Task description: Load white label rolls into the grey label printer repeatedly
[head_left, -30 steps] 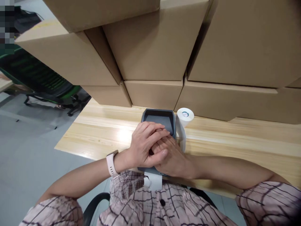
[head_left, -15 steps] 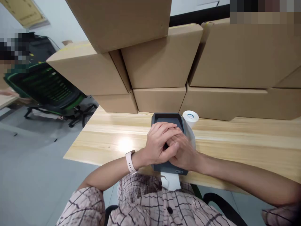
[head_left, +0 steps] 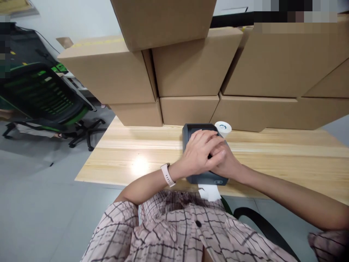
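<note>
A dark grey device (head_left: 207,178) with a raised rim sits at the front edge of the wooden table (head_left: 114,153). White paper (head_left: 209,192) sticks out of its front, and a white roll (head_left: 223,128) stands at its back right corner. My left hand (head_left: 201,151), with a pale watch band on the wrist, lies over my right hand (head_left: 227,162) on top of the device. The left fingers are wrapped over the right hand. Most fingers of my right hand are hidden underneath.
Cardboard boxes (head_left: 185,72) are stacked along the back of the table, one more on top. A green and black chair (head_left: 46,94) stands on the floor at the left, with part of a person beside it. Another chair's black armrest (head_left: 261,222) is below the table edge.
The view has shifted, so the device and hands appear slightly higher and further right. Both hands remain stacked on the device.
</note>
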Available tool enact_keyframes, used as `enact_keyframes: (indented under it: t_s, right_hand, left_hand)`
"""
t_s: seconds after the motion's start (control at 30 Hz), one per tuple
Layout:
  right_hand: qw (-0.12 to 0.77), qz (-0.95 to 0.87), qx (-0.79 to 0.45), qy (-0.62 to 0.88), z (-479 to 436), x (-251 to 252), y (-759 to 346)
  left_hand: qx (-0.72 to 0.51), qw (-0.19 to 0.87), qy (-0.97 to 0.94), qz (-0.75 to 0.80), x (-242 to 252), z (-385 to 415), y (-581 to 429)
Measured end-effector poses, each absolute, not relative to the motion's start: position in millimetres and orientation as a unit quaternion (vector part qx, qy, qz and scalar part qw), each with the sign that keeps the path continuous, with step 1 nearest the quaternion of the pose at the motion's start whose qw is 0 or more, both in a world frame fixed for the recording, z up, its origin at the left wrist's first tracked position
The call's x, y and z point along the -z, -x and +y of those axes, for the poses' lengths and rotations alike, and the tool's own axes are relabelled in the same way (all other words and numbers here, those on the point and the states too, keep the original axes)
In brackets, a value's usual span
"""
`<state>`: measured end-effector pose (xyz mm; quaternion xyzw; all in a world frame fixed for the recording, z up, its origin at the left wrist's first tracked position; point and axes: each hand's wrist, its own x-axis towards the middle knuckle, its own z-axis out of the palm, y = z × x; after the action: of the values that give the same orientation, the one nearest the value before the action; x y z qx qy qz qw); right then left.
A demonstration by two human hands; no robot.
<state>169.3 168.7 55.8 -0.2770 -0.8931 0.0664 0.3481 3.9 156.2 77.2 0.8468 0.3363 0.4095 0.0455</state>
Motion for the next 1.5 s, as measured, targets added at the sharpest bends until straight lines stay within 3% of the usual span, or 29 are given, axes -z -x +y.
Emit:
enact_keyframes:
  t_s: [0.17, 0.27, 0.37, 0.57, 0.8, 1.13, 1.37, 1.5]
  right_hand:
    - [0.434, -0.816, -0.122, 0.361, 165, -57, -175]
    - [0.497, -0.744, -0.185, 0.406, 150, -40, -185]
    - [0.507, -0.722, -0.223, 0.415, 131, -22, -193]
    - [0.497, -0.732, -0.181, 0.429, 118, -20, -196]
    - [0.457, -0.795, -0.045, 0.396, 113, -39, -198]
    - [0.346, -0.871, -0.058, 0.344, 117, -55, -193]
    - [0.506, -0.74, -0.159, 0.413, 96, -33, -212]
    - [0.537, -0.72, -0.2, 0.392, 99, -26, -219]
  left_hand:
    - [-0.474, 0.051, -0.789, 0.387, -69, 138, 10]
    - [-0.558, -0.004, -0.715, 0.42, -30, 90, 21]
    - [-0.557, -0.062, -0.723, 0.404, 19, 39, 25]
    - [-0.444, -0.009, -0.779, 0.444, 58, 28, 11]
    - [-0.472, -0.137, -0.763, 0.42, 42, 38, 6]
    - [-0.582, -0.089, -0.705, 0.395, 13, 44, 15]
    - [-0.563, 0.146, -0.629, 0.515, 11, 57, 23]
    - [-0.577, 0.179, -0.619, 0.502, 7, 77, 29]
